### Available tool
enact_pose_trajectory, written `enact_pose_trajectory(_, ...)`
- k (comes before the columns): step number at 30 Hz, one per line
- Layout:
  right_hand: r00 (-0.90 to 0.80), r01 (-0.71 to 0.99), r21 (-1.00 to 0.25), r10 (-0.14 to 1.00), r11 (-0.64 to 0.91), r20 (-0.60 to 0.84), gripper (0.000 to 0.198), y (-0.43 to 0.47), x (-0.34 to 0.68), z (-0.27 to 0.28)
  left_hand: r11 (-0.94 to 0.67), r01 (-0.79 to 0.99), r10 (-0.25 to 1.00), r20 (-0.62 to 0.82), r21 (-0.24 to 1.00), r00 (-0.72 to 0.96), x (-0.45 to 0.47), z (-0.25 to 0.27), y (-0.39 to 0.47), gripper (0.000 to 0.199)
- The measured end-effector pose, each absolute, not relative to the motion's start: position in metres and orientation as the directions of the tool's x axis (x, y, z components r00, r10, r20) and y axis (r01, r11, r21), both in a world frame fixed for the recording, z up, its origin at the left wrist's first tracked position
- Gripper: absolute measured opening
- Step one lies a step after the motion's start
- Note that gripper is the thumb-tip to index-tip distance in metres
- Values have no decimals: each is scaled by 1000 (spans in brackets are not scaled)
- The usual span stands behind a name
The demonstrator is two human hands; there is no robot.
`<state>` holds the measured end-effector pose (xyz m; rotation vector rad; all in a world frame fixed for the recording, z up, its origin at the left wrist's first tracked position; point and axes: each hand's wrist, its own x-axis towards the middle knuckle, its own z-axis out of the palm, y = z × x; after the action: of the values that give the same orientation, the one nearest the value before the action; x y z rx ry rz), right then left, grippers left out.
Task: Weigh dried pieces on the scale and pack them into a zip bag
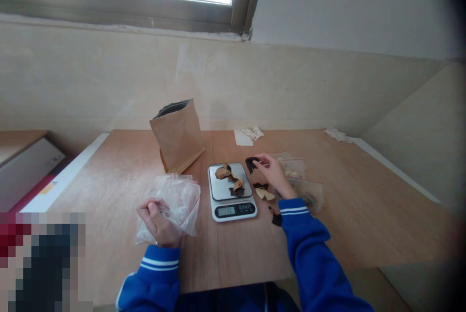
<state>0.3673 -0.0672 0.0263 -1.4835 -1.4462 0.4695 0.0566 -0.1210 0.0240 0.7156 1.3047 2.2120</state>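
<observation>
The table [225, 258], smooth and wood-grained, spreads under the right hand [271, 170] and the left hand [158, 221]. Beyond the left hand stands the paper bag [178, 135], matt brown, its mouth gaping on a dark lining. Around and under the left hand lie clear bags [184, 194] of thin, crinkled, glossy plastic with red lines along the edges; its fingers curl inward, and I cannot tell whether they pinch the film. Between the hands sits the scale [214, 200], a white rounded block with a flat square plate. Just right of the right hand lie see-through pouches [315, 188]. Well beyond it is crumpled tissue [254, 133]. To its left, curled, wrinkled brown and black pieces [223, 173] rest on the plate; just below it, smooth pale slices [265, 194] lie on the wood. The right thumb and fingers pinch a dark flake [250, 163], thin and ragged, off the table near the plate's edge.
</observation>
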Motion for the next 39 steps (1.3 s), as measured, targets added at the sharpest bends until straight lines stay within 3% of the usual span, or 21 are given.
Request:
enact_pose_trajectory(8, 230, 654, -745, 905, 128, 358, 30, -74, 392, 9, -433, -149, 634, 183, 889, -751, 58, 25, -120, 27)
enact_pose_trajectory(13, 121, 817, -554, 892, 160, 435, 25, -103, 382, 16, -425, -128, 630, 191, 896, -753, 58, 26, -121, 27)
enact_pose_trajectory(17, 0, 923, -366, 953, 116, 302, 25, -129, 374, 13, -418, -122, 637, 194, 900, -746, 58, 27, -122, 26)
enact_pose_trajectory(22, -86, 948, -284, 977, 141, 197, 34, -140, 379, -1, -428, -136, 637, 192, 893, -746, 57, 26, -122, 27)
enact_pose_trajectory(26, -25, 947, -308, 979, 87, 201, 27, -138, 381, -2, -420, -149, 650, 183, 895, -738, 57, 24, -122, 27)
enact_pose_trajectory(31, 107, 906, -422, 953, 23, 282, 17, -133, 376, 11, -413, -135, 656, 192, 901, -730, 55, 19, -121, 27)
enact_pose_trajectory(35, 181, 835, -545, 899, 73, 398, 20, -120, 360, 28, -401, -131, 662, 188, 907, -726, 55, 18, -122, 26)
enact_pose_trajectory(39, 135, 702, -686, 910, 191, 392, 23, -96, 332, 39, -396, -119, 670, 197, 910, -716, 54, 17, -122, 25)
